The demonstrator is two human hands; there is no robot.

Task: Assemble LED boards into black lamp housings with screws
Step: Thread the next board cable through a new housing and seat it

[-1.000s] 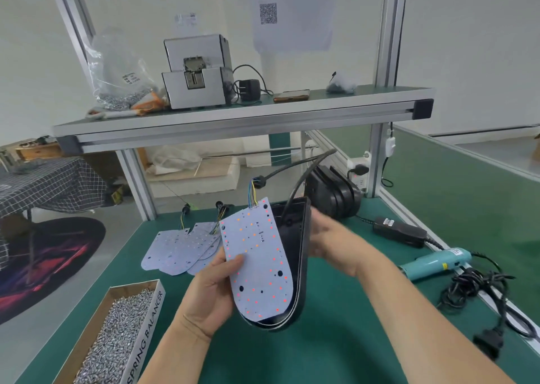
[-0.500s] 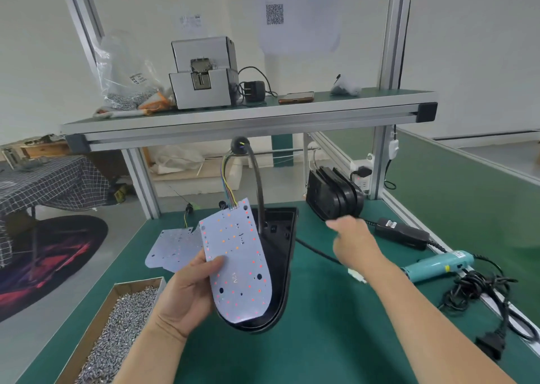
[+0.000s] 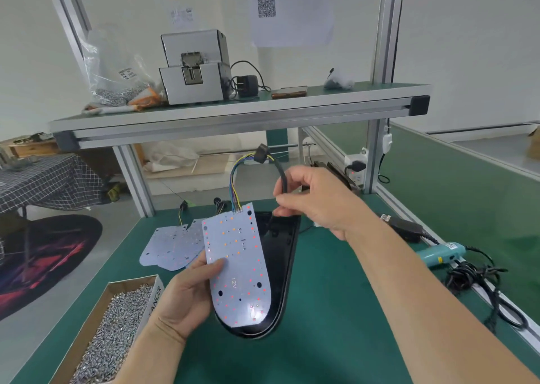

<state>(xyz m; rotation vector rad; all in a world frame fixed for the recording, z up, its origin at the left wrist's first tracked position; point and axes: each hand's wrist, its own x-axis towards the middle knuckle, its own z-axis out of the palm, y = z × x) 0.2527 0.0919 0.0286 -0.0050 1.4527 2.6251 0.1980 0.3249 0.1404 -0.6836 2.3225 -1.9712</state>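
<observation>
My left hand (image 3: 187, 296) grips a white LED board (image 3: 236, 263) dotted with red and orange LEDs, together with the black lamp housing (image 3: 280, 269) behind it, both lifted and tilted over the green table. Coloured wires (image 3: 235, 185) rise from the board's top edge to a black cable (image 3: 282, 176). My right hand (image 3: 315, 202) pinches that cable just above the housing's top end. The housing's inside is mostly hidden by the board.
A cardboard box of screws (image 3: 117, 331) stands at the front left. Spare LED boards (image 3: 172, 246) lie behind my left hand. A teal electric screwdriver (image 3: 438, 255), black cords (image 3: 479, 278) and a power adapter (image 3: 406, 228) lie at the right. A screw feeder (image 3: 193, 68) sits on the shelf.
My right hand came back from the table on the right and took hold of the black cable above the housing. The board and housing stayed in my left hand.
</observation>
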